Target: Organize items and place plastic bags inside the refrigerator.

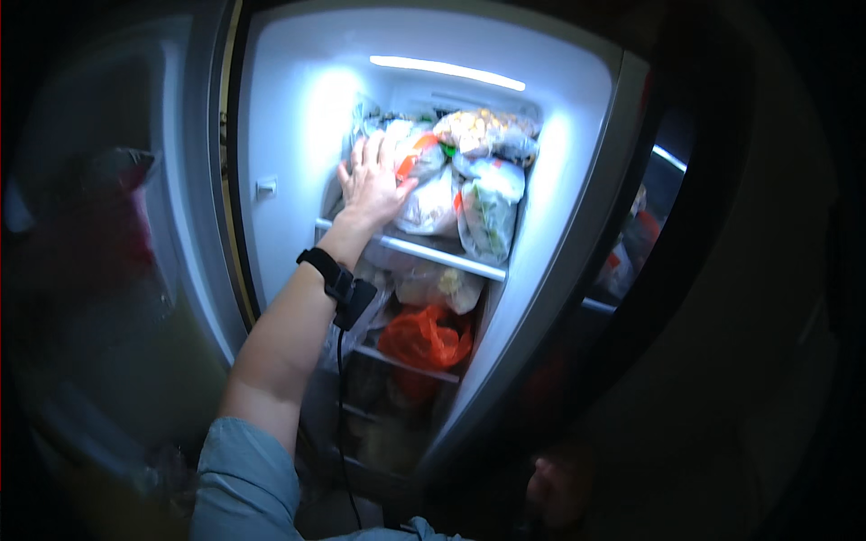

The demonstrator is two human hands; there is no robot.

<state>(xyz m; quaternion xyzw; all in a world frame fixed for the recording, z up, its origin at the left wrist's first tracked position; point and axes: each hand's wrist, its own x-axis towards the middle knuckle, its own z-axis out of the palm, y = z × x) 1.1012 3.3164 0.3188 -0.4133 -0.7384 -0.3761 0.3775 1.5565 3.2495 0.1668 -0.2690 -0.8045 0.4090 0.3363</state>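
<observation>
My left hand point(372, 181), fingers spread, reaches onto the filled top shelf of a lit refrigerator or freezer compartment. Its fingers lie against or just in front of plastic bags; whether they touch is not plain. Right of it sit a white plastic bag point(429, 205) and a clear bag with green contents point(488, 220). Above these rests a bag of yellow and whitish pieces point(479, 130). A black strap with a cabled device point(342, 287) is on my left wrist. My right hand point(549, 483) hangs dim and blurred at the lower right; its fingers are hard to make out.
The shelf's front edge point(440, 255) crosses below the hand. Lower down are a red plastic bag point(427, 338) and more bags. An opened door point(196, 270) with bagged items stands left. At right, a dark glossy surface point(632, 243) reflects the compartment. A black cable point(341, 406) hangs down.
</observation>
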